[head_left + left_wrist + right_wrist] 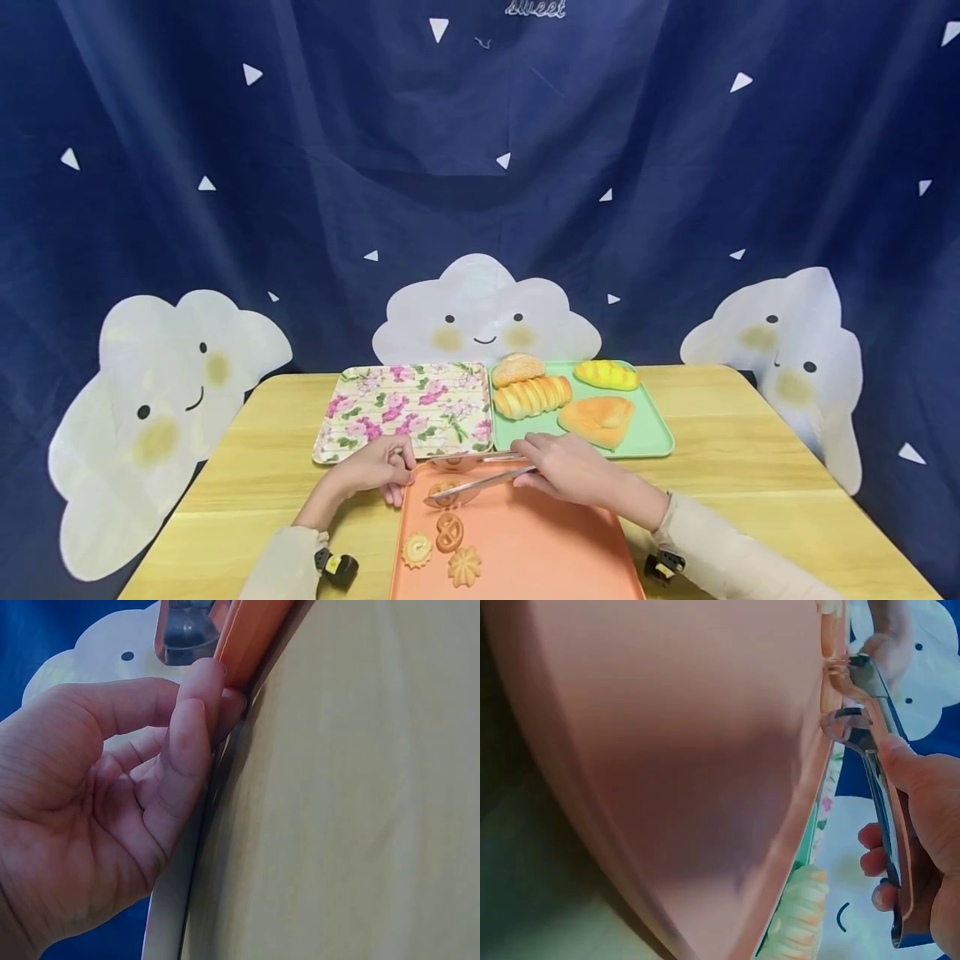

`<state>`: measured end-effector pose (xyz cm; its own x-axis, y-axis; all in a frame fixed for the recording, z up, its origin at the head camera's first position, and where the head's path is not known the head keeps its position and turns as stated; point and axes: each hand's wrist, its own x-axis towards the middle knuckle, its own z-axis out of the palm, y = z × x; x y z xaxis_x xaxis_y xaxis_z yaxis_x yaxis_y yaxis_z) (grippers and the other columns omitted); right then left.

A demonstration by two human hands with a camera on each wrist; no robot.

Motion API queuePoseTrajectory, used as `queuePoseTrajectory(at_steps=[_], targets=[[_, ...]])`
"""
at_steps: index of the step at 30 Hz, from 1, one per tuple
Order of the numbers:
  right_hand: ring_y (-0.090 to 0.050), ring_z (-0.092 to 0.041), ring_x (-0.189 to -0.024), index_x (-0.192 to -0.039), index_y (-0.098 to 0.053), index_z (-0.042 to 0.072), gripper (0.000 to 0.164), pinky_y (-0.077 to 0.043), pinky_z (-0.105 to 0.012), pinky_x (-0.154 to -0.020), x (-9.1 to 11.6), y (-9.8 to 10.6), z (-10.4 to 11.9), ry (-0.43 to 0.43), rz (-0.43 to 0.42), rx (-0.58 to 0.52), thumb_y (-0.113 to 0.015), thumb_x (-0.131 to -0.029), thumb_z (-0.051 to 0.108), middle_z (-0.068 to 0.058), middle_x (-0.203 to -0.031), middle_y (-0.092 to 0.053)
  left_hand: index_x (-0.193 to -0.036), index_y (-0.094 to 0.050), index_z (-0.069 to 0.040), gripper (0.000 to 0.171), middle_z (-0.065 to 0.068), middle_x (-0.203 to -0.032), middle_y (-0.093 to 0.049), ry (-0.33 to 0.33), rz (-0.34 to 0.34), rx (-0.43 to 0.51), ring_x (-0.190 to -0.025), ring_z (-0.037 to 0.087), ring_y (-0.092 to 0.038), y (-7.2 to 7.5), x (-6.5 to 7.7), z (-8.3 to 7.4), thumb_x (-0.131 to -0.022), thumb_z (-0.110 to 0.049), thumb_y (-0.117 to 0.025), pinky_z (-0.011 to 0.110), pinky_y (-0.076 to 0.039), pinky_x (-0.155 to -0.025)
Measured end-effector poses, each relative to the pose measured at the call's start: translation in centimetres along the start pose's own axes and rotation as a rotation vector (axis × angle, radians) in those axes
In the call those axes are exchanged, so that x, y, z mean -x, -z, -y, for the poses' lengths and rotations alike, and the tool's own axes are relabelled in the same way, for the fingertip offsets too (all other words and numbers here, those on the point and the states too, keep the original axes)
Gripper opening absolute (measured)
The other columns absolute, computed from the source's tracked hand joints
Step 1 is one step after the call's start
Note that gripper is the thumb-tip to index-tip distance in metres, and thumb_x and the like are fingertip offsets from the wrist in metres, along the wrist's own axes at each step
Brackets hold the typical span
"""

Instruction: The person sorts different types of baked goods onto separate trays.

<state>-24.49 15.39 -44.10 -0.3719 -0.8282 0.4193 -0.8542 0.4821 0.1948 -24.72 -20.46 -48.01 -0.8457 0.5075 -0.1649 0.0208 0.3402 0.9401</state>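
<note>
My right hand (566,468) grips a pair of metal tongs (487,480) over the orange tray (540,542). The tongs' ends stand apart around a cookie (444,493) near the tray's far left corner; whether they touch it I cannot tell. Below it on the tray lie a pretzel cookie (450,533), a round cookie (417,551) and a flower-shaped cookie (465,567). At that same corner my left hand (381,467) pinches the tray's rim, seen closer in the left wrist view as fingertips on the orange edge (255,637). The right wrist view shows fingers wrapped round the tongs (881,795).
Behind the orange tray sits a flowered tray (405,412). Right of that, a green tray (652,429) bears several breads, among them a sliced-looking loaf (532,397) and a yellow bread (606,375). The wooden table (712,442) ends at a dark blue curtain (480,208).
</note>
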Motion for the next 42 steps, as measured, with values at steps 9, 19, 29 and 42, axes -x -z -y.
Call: queuePoseTrajectory(at_steps=[9,19,29,42], targets=[[-0.038,-0.004,-0.052,-0.113,-0.062,0.015,0.042,-0.027,-0.016,-0.046,0.18,-0.14,-0.08,-0.011,0.034,0.007,-0.074,-0.089,0.047,0.007,-0.07,-0.048,-0.095,-0.052,0.007,0.014,0.006,-0.062,-0.064,0.009,-0.002,-0.015,-0.05,0.014,-0.066,-0.08,-0.01,-0.38,-0.089,0.003,-0.064,0.024,-0.056,-0.046],[-0.045,-0.005,-0.051,-0.098,-0.067,0.011,0.037,-0.033,-0.017,-0.045,0.15,-0.17,-0.26,-0.025,0.024,0.027,-0.077,-0.087,0.045,0.007,-0.068,-0.053,-0.092,-0.053,0.004,0.013,0.005,-0.062,-0.062,0.021,-0.014,-0.025,-0.05,0.015,-0.066,-0.11,-0.07,-0.52,-0.087,0.003,-0.064,0.025,-0.056,-0.047],[-0.037,-0.001,-0.05,-0.094,-0.068,0.013,0.033,-0.022,-0.012,-0.045,0.41,-0.19,-0.33,-0.014,-0.042,-0.009,-0.081,-0.083,0.041,0.009,-0.066,-0.05,-0.094,-0.053,0.005,0.013,0.005,-0.062,-0.063,0.011,-0.009,-0.022,-0.051,0.015,-0.067,-0.07,-0.03,-0.43,-0.088,0.002,-0.064,0.025,-0.056,-0.047],[-0.036,-0.001,-0.05,-0.091,-0.068,0.014,0.031,-0.019,-0.011,-0.046,0.46,-0.11,-0.22,0.009,-0.079,-0.001,-0.081,-0.083,0.041,0.009,-0.065,-0.049,-0.093,-0.053,0.005,0.012,0.004,-0.062,-0.063,0.012,-0.01,-0.025,-0.051,0.014,-0.067,-0.11,0.12,-0.23,-0.089,0.002,-0.064,0.024,-0.056,-0.047]])
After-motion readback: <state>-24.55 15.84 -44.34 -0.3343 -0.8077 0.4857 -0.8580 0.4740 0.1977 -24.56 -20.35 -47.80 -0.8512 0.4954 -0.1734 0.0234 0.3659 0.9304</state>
